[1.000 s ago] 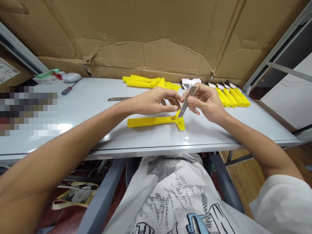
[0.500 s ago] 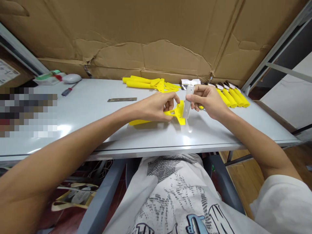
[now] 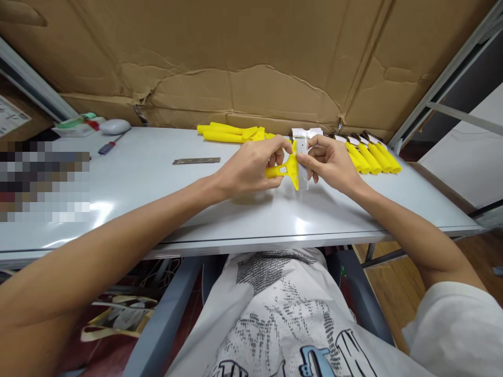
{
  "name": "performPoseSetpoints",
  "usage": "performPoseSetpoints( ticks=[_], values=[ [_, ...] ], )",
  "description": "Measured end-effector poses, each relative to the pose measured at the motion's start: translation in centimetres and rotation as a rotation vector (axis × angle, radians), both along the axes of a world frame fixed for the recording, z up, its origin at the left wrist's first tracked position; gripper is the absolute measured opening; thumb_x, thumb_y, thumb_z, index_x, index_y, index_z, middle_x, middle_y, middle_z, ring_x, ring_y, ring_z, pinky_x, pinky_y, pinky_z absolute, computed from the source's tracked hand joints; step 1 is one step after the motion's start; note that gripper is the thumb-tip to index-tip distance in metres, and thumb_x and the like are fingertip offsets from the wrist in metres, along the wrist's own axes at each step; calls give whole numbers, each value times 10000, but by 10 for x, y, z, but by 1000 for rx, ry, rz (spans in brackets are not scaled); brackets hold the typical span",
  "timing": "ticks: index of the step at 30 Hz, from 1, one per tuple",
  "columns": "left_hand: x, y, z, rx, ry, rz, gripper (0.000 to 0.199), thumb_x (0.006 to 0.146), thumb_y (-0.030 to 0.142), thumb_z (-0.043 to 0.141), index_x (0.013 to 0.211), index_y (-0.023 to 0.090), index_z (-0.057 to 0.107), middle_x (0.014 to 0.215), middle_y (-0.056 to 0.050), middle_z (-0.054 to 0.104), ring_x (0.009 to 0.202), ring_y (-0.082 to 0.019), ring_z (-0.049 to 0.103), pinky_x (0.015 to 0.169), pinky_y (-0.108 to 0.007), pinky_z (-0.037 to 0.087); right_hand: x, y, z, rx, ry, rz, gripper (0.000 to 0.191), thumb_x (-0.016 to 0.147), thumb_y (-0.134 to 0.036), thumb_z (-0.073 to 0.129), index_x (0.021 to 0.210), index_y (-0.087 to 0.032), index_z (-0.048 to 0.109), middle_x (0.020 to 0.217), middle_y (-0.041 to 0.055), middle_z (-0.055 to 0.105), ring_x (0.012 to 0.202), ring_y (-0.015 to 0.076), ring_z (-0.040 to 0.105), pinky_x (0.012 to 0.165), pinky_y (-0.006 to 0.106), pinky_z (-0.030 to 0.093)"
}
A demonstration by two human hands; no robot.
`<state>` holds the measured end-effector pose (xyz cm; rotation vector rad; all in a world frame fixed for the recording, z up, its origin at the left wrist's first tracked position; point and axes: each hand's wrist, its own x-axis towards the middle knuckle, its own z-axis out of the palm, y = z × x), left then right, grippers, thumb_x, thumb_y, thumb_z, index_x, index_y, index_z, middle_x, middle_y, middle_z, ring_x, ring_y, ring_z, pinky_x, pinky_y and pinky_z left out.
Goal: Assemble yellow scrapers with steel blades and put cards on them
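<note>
My left hand (image 3: pixel 254 166) is closed round the handle of a yellow plastic scraper (image 3: pixel 291 168), its flared head pointing right. Most of the handle is hidden in the palm. In my right hand (image 3: pixel 334 161), thumb and fingers pinch a flat pale plate (image 3: pixel 303 170) with small holes, edged with what looks like clear plastic. The plate stands upright along the wide end of the scraper head. The two meet or overlap in view, but I cannot tell whether they are joined. Both hands are above the white table (image 3: pixel 243 222).
Behind my hands lie several yellow scraper handles (image 3: pixel 226 135). To the right is a row of yellow scrapers (image 3: pixel 375 157) with dark and white heads. Thin metal strips (image 3: pixel 196 161) lie left of my hands, and a screwdriver (image 3: pixel 112 145) farther left. Cardboard (image 3: pixel 236 52) closes off the back.
My left hand has raised and turned the scraper, so its handle end no longer shows at the left. My right hand has shifted slightly left, bringing the plate against or over the scraper head's edge.
</note>
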<state>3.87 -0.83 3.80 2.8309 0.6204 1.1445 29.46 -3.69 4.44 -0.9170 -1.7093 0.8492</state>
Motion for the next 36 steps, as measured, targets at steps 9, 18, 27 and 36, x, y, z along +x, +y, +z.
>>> performPoseSetpoints(
  ticks=[9,18,27,36],
  values=[
    [-2,3,-1,151,86,41,434,870,101,690,1286,222,653,1059,-33,772,882,-191,710,784,-287,501,6,5,2,-38,-54,72,637,784,-667,1065,978,-251,623,650,-39,759,469,119,626,373,223,494],
    [-2,1,-1,183,97,20,369,928,114,686,1272,240,633,1092,-47,781,935,-214,730,840,-314,532,3,2,1,17,-70,22,642,841,-780,979,899,-261,605,589,-34,721,433,121,580,360,242,433],
    [-3,5,-3,162,114,10,354,933,124,698,1264,240,644,1097,-51,786,957,-224,734,850,-324,528,5,6,0,-11,-87,51,554,860,-678,1003,917,-253,653,626,-25,721,445,115,572,367,249,461],
    [-4,4,1,131,119,29,395,898,74,684,1257,236,660,1122,-61,785,978,-229,723,852,-327,528,8,5,3,-33,-72,103,586,837,-708,1018,973,-238,695,632,-38,681,503,119,601,383,236,430]
  ],
)
